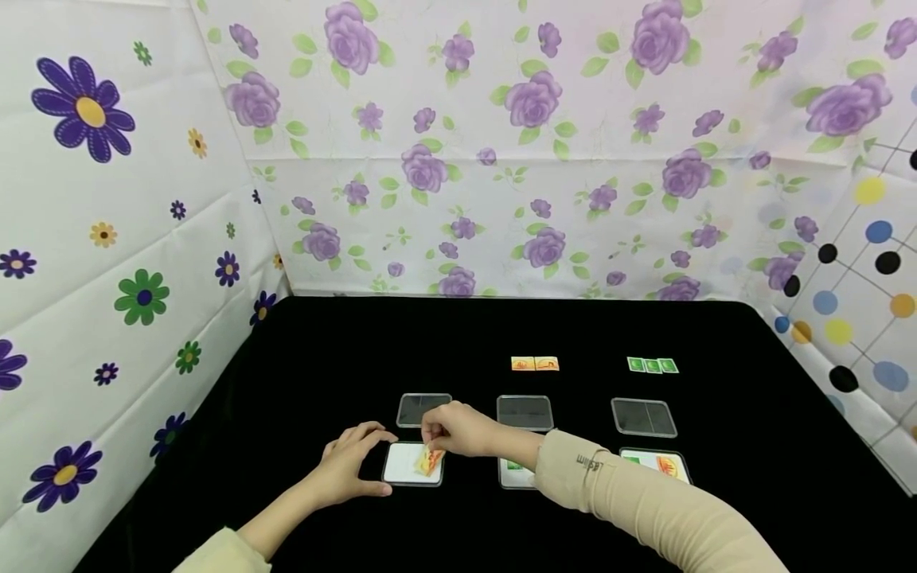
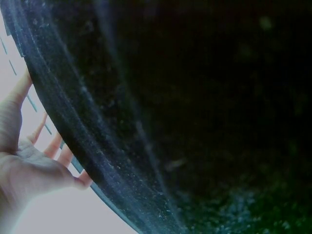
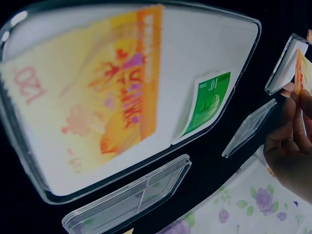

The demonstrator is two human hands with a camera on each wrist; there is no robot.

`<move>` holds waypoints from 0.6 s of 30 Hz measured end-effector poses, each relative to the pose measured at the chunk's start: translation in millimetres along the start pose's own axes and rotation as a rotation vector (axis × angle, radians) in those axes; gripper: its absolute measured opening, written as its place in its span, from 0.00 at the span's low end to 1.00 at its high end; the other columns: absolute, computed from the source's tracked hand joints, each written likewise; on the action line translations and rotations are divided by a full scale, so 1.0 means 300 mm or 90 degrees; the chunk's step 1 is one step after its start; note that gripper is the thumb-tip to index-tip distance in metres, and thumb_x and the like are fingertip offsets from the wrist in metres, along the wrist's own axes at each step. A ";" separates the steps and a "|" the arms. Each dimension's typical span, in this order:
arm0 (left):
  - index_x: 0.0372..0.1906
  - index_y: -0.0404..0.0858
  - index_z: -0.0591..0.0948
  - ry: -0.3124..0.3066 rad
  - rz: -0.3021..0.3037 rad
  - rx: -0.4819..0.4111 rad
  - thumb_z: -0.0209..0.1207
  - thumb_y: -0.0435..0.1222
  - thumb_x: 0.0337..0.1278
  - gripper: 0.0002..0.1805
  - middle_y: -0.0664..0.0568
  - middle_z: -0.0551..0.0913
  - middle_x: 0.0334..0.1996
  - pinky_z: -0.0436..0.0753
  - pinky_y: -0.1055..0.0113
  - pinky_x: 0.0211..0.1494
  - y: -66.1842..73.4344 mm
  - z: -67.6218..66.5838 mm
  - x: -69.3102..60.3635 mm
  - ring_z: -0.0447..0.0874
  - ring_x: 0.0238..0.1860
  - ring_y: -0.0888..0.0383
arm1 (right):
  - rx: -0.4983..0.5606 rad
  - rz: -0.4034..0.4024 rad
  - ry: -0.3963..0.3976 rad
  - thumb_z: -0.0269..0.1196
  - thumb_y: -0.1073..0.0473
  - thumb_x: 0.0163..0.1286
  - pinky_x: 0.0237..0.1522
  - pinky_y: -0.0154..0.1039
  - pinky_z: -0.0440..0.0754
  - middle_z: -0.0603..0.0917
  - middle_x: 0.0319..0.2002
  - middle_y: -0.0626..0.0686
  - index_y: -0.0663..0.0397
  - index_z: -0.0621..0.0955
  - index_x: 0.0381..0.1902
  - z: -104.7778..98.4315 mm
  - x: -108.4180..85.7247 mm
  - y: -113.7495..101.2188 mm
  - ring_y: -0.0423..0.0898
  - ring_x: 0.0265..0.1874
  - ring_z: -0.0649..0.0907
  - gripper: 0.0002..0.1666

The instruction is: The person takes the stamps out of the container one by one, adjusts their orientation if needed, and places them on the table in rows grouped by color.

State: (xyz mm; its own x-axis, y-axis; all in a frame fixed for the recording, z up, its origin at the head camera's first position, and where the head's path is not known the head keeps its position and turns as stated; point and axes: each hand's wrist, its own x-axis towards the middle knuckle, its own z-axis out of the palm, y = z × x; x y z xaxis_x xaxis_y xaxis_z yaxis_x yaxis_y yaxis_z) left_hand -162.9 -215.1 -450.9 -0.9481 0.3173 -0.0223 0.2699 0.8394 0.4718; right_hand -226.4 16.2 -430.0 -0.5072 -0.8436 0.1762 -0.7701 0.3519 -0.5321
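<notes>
An orange-and-yellow stamp (image 1: 431,460) is pinched in the right hand's fingertips, tilted over the left white-bottomed clear case (image 1: 397,463). The right hand (image 1: 458,428) reaches across from the right; its curled fingers and the stamp (image 3: 304,73) also appear in the right wrist view. Beside the case's left side lies the left hand (image 1: 344,471), thumb near the front corner and fingers spread toward the back corner. The left wrist view shows that hand (image 2: 36,163) with straight fingers, partly hidden by black cloth (image 2: 122,126). Whether it touches the case is unclear.
The middle case (image 1: 517,479), partly behind the right sleeve, and the right case (image 1: 655,463) hold stamps. Three clear lids (image 1: 424,410) lie behind the cases. Farther back are two orange stamps (image 1: 534,364) and three green stamps (image 1: 653,365). Patterned cloth walls (image 1: 458,143) surround the black table.
</notes>
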 end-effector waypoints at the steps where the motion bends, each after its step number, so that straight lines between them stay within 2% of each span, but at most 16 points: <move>1: 0.54 0.45 0.75 -0.001 0.000 0.000 0.75 0.46 0.33 0.35 0.42 0.70 0.61 0.61 0.31 0.56 0.001 -0.001 0.000 0.64 0.61 0.38 | 0.003 -0.003 0.001 0.64 0.65 0.61 0.27 0.21 0.67 0.79 0.24 0.50 0.57 0.79 0.30 -0.001 -0.002 0.003 0.30 0.21 0.70 0.03; 18: 0.53 0.46 0.75 -0.001 -0.004 0.004 0.75 0.45 0.32 0.35 0.42 0.70 0.61 0.62 0.31 0.55 0.002 0.002 0.001 0.65 0.61 0.38 | 0.054 0.011 0.060 0.64 0.67 0.61 0.27 0.22 0.71 0.81 0.24 0.53 0.60 0.79 0.30 -0.019 -0.042 0.029 0.31 0.22 0.72 0.03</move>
State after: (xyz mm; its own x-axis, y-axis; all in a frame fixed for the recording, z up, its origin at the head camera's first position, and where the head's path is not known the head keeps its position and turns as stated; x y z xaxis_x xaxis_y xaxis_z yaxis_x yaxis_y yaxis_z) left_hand -163.0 -214.2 -451.2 -0.9495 0.3127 -0.0259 0.2652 0.8439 0.4663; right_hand -228.9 32.3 -432.0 -0.5573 -0.7942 0.2422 -0.7279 0.3271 -0.6026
